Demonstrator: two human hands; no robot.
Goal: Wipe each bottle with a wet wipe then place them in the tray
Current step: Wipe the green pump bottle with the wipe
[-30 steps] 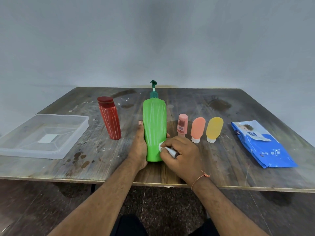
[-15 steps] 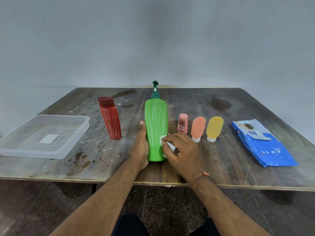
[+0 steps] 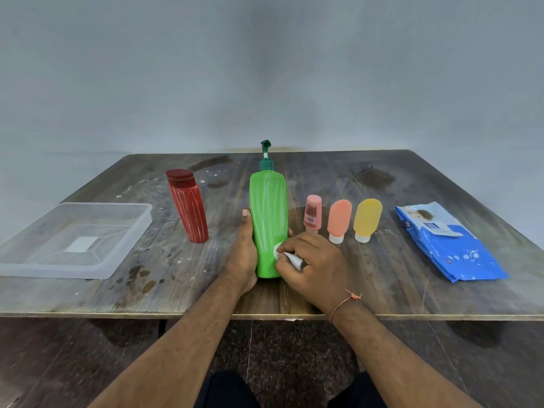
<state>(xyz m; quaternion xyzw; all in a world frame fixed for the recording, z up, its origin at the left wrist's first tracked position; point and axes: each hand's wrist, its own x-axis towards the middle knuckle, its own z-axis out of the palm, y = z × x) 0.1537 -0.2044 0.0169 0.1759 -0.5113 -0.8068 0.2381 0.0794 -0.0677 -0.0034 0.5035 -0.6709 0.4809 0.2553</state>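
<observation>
A: Holding the green pump bottle (image 3: 268, 219) upright on the bench (image 3: 382, 290) – left hand (image 3: 243, 254) wraps its lower left side, thumb up along the edge, fingers curled behind it.

B: Right hand (image 3: 313, 267)?

A: Fingers bunched narrow, pinching a wadded white wet wipe (image 3: 290, 257), pressed against the bottle's lower right front.

B: Other bottles?

A: Red bottle (image 3: 188, 207) left of the green one, standing, leaning a bit. To the right, a row: small pink bottle (image 3: 313, 213), salmon tube (image 3: 339, 220), yellow tube (image 3: 367, 219), all cap-down, close together, not touching the green one.

B: Tray?

A: Clear plastic tray (image 3: 129, 240) at far left of the bench, no bottles in it. Blue wipes pack (image 3: 447, 245) lies flat at far right.
</observation>
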